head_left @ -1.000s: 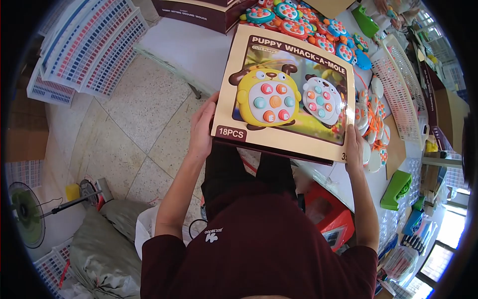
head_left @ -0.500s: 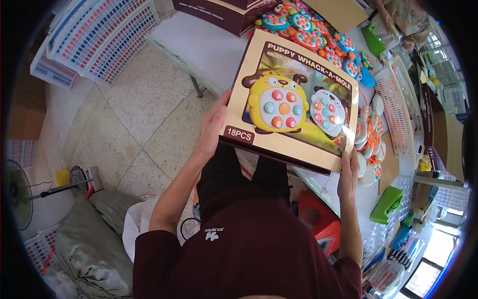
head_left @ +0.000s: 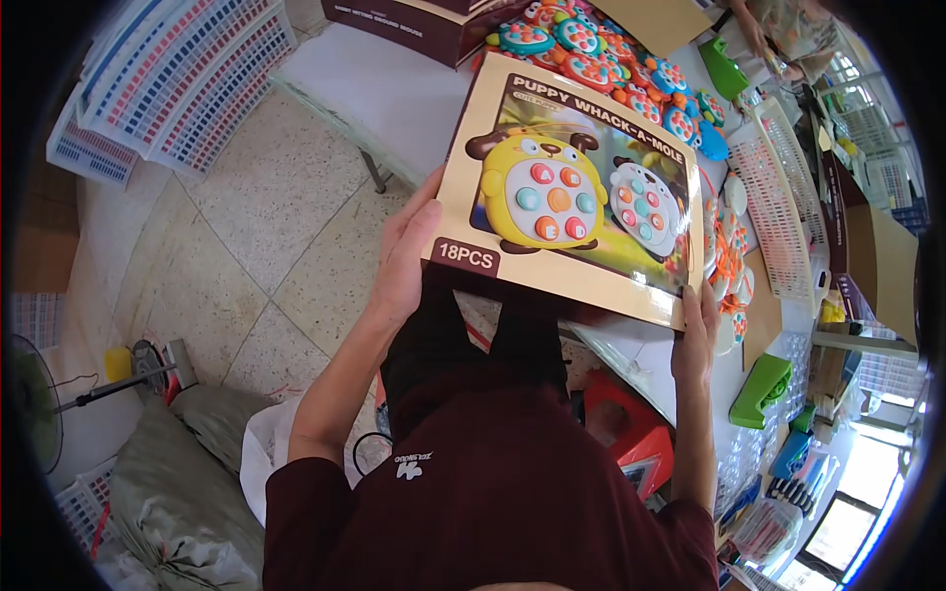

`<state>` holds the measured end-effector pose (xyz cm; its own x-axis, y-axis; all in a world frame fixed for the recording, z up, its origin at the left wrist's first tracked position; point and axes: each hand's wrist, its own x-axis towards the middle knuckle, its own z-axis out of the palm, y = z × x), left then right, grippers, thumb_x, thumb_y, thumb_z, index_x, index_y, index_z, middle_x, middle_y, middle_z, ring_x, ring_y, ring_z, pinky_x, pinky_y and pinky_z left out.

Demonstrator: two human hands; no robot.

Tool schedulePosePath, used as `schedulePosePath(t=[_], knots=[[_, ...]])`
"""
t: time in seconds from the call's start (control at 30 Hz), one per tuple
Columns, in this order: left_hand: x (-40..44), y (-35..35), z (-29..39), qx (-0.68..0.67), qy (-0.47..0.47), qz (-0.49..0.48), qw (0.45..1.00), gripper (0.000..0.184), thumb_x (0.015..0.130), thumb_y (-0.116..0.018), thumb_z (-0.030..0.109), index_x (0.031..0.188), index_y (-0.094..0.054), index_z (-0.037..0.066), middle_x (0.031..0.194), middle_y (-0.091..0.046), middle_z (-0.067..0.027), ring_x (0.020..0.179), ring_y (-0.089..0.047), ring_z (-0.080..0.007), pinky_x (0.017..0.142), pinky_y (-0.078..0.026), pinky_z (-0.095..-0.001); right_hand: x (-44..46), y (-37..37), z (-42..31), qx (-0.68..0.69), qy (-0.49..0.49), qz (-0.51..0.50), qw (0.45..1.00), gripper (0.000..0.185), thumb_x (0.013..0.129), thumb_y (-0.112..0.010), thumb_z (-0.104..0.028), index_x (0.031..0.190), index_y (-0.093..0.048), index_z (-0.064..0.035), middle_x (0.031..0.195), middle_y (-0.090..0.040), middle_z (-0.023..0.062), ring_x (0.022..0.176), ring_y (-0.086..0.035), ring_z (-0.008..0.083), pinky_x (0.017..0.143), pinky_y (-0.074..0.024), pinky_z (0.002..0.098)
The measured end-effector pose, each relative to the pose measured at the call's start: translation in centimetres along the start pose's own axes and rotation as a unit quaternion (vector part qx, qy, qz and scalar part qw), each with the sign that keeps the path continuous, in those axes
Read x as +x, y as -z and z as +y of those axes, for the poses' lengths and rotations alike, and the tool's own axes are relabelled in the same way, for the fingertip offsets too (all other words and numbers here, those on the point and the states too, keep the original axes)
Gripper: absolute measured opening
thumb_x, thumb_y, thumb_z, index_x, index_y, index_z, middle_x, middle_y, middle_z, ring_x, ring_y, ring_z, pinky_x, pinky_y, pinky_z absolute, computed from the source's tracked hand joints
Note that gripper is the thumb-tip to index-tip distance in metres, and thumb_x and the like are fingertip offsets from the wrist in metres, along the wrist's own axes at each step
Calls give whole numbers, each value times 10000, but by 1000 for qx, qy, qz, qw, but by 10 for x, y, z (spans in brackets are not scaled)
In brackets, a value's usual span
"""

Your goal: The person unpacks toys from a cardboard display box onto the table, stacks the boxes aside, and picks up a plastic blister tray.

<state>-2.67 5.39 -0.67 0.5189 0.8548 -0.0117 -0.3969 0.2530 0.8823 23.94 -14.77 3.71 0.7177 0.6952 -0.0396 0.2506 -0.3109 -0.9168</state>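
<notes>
A cream and maroon box [head_left: 581, 281] printed "PUPPY WHACK-A-MOLE" and "18PCS" is held in front of my body, its printed face up and slightly tilted. My left hand [head_left: 406, 246] grips its left edge near the lower corner, thumb at the side. At the lower right corner my right hand [head_left: 697, 330] holds the box, with the fingers partly hidden. Beyond the box, colourful button toys [head_left: 641, 84] are piled on the table. White and orange toys [head_left: 731, 241] lie to its right.
The table [head_left: 330, 89] carries a maroon carton [head_left: 424, 30] at the back and a white basket [head_left: 774, 202] at the right. Green holders [head_left: 761, 391] stand on it. Below are a red stool [head_left: 626, 433] and grey sacks [head_left: 177, 483]. Another person's arm [head_left: 754, 30] shows at the top right.
The box stays in both hands. Since half a second ago it has shifted slightly left in view and tipped a little, showing more of its dark front side. The surroundings have also shifted left.
</notes>
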Motion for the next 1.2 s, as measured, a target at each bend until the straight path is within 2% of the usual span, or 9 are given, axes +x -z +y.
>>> schedulePosePath(t=[0.07, 0.37, 0.43, 0.57, 0.8, 0.87, 1.0, 1.1, 1.2], knots=[[-3, -5, 9, 2, -3, 1, 1000, 529, 924, -401, 247, 1338, -335, -77, 1282, -475, -116, 1147, -456, -145, 986, -325, -264, -3, 3, -14, 50, -20, -17, 998, 468, 899, -468, -233, 1268, -417, 50, 1077, -566, 92, 964, -540, 111, 839, -419, 242], [-2, -1, 1, 16, -18, 6, 1000, 538, 930, -380, 266, 1333, -334, -86, 1300, -458, -130, 1162, -454, -158, 988, -329, -270, -4, 9, -17, 32, -11, -25, 999, 533, 871, -514, -246, 1285, -393, 67, 1110, -556, 115, 954, -557, 124, 838, -429, 235], [-1, 0, 1, 10, -12, 4, 1000, 530, 933, -374, 263, 1335, -336, -81, 1304, -455, -127, 1163, -455, -156, 987, -334, -272, -4, 11, -21, 19, -22, -52, 998, 539, 876, -515, -249, 1294, -386, 66, 1161, -536, 125, 1008, -539, 136, 881, -410, 247], [-1, 2, 1, -70, 21, 5, 997, 493, 947, -341, 233, 1344, -336, -58, 1323, -441, -117, 1168, -463, -154, 984, -358, -282, -4, 18, -18, 36, -16, -32, 999, 542, 889, -504, -252, 1309, -372, 64, 1213, -512, 135, 1075, -510, 152, 925, -387, 264], [-2, 5, 11, 37, 7, -6, 999, 501, 935, -328, 207, 1364, -303, -53, 1378, -382, -139, 1233, -404, -177, 1023, -309, -289, -7, 23, -22, 119, -16, -47, 992, 544, 928, -456, -291, 1326, -347, 64, 1258, -482, 146, 1140, -479, 175, 971, -364, 287], [-2, 3, 13, 46, 11, 4, 999, 504, 928, -328, 197, 1364, -300, -55, 1391, -365, -147, 1250, -386, -185, 1031, -297, -293, -7, 24, -21, 128, -34, -46, 990, 606, 916, -455, -371, 1330, -352, 59, 1274, -472, 139, 1180, -442, 185, 996, -324, 291], [-4, 1, 13, 69, 2, 6, 998, 510, 926, -338, 205, 1366, -299, -51, 1386, -372, -141, 1237, -400, -182, 1024, -309, -292, -8, 26, -17, 180, -37, -47, 982, 549, 934, -452, -310, 1344, -333, 36, 1281, -468, 142, 1155, -477, 190, 981, -367, 300], [-5, 0, 14, 53, -1, 8, 999, 525, 924, -353, 231, 1366, -303, -48, 1376, -383, -138, 1223, -414, -180, 1013, -326, -290, -5, 30, -10, 234, -77, -8, 969, 574, 948, -405, -374, 1358, -319, 17, 1317, -442, 136, 1175, -466, 201, 992, -366, 314], [-7, -6, 19, 58, 7, 15, 998, 545, 921, -366, 261, 1369, -301, -43, 1369, -390, -138, 1211, -424, -178, 1003, -339, -289, -5, 32, -10, 298, -76, -66, 949, 648, 946, -302, -473, 1389, -261, -1, 1356, -410, 116, 1224, -418, 191, 1015, -331, 313]])
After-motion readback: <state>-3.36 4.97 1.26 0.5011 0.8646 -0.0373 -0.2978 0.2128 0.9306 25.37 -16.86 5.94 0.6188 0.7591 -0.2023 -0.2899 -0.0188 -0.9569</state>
